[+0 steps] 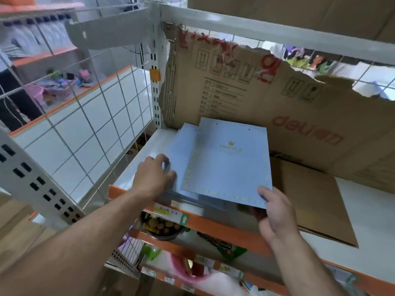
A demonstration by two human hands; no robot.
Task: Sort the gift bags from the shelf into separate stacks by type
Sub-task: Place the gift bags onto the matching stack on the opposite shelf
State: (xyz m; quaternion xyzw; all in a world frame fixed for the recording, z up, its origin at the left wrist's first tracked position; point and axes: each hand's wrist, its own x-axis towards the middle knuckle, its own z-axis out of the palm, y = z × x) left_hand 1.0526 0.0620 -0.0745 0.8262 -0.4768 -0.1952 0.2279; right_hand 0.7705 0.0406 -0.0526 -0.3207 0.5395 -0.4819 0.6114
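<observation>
Both forearms fill the near frame, reaching onto the upper shelf board [141, 159]. Right hand [275, 212] pinches the near right corner of the top blue gift bag [228, 165]: thumb on the face, fingers under it. That bag lies flat, tilted a bit up at my side, with a gold crown, "PRINCE" print and a gold dotted border. It sits on a stack of blue bags [183, 150] of the same colour, offset to the right of it. Left hand [155, 174] has its fingers curled around the stack's left edge, gripping it. The stack is at the front left of the board, overhanging the orange shelf edge [224, 229] slightly.

Just right of the blue bags lies a flat brown sheet [314, 199]; kraft bag or cardboard, can't tell. Behind stands a torn cardboard panel [256, 103] with red "deli" print. Wire grid panel [96, 116] closes the left side. A yellow price label [164, 210] is on the orange edge, with a bowl [162, 227] on the shelf below.
</observation>
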